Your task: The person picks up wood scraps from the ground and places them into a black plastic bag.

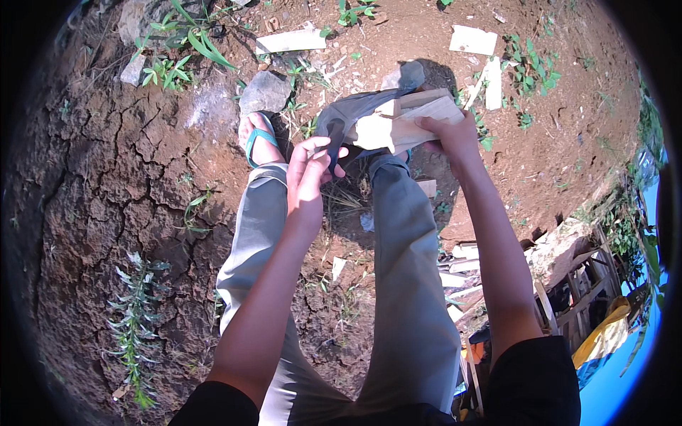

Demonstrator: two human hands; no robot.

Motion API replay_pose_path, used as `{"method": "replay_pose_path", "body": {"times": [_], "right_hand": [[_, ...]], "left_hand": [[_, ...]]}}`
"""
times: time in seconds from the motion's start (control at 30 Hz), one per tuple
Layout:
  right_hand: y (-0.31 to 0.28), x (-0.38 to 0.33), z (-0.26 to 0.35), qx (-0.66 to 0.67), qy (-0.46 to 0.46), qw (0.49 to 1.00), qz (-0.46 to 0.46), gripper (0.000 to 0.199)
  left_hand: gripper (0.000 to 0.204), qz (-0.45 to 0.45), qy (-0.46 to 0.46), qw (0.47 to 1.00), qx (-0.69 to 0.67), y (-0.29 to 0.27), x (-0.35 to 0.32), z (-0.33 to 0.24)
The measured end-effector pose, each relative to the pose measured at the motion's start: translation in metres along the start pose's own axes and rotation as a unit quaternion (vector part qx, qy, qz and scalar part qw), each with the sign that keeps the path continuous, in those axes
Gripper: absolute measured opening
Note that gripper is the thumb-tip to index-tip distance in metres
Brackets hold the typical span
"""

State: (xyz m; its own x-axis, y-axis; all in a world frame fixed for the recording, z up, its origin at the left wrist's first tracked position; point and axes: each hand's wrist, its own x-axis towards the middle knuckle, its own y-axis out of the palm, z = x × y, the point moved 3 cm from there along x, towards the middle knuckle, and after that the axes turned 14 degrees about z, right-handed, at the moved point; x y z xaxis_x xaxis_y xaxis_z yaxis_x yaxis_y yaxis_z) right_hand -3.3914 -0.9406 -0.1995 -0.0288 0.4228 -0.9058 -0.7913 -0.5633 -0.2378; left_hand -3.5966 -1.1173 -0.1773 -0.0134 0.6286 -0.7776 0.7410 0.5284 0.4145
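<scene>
Over cracked red soil (pixel 106 177), pale wood block (pixel 405 121) clamped by right hand (pixel 455 138), fingers wrapped round its far end, steadying it. Left hand (pixel 309 174) fingers closed round dark blade handle (pixel 334 142), blade laid against block's near end.

— What sort of place is this?
— An outdoor yard: dry, cracked reddish-brown earth (pixel 106 184), green weeds (pixel 192 35), grey stones (pixel 264 92) and scattered pale wood offcuts (pixel 472 40) lie in sunlight.
</scene>
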Motion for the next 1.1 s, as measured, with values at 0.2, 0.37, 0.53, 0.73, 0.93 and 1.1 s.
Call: {"method": "replay_pose_path", "body": {"times": [0.2,0.37,0.53,0.73,0.93,1.1], "right_hand": [[0.048,-0.027,-0.012,-0.057,-0.082,0.994,-0.051,0.079],[0.068,-0.022,-0.014,-0.025,-0.12,0.989,-0.086,0.073],[0.062,-0.016,-0.003,0.143,-0.032,0.987,-0.062,0.07],[0.079,-0.019,0.003,0.05,-0.08,0.995,0.009,0.069],[0.07,-0.028,0.02,-0.27,-0.146,0.942,-0.134,0.07],[0.132,0.04,0.15,-0.181,-0.317,0.927,-0.083,0.042]], "left_hand": [[0.033,0.0,-0.002,1.0,-0.001,0.005,-0.002,0.0],[0.036,0.008,0.0,1.0,-0.002,0.01,0.0,-0.002],[0.03,0.018,-0.028,0.999,0.018,0.014,0.0,0.002],[0.031,0.019,0.02,1.0,-0.007,0.009,0.004,0.001],[0.029,0.037,-0.002,0.999,0.018,-0.001,0.023,0.034],[0.031,0.016,-0.068,0.983,0.172,-0.016,0.005,0.011]]}}
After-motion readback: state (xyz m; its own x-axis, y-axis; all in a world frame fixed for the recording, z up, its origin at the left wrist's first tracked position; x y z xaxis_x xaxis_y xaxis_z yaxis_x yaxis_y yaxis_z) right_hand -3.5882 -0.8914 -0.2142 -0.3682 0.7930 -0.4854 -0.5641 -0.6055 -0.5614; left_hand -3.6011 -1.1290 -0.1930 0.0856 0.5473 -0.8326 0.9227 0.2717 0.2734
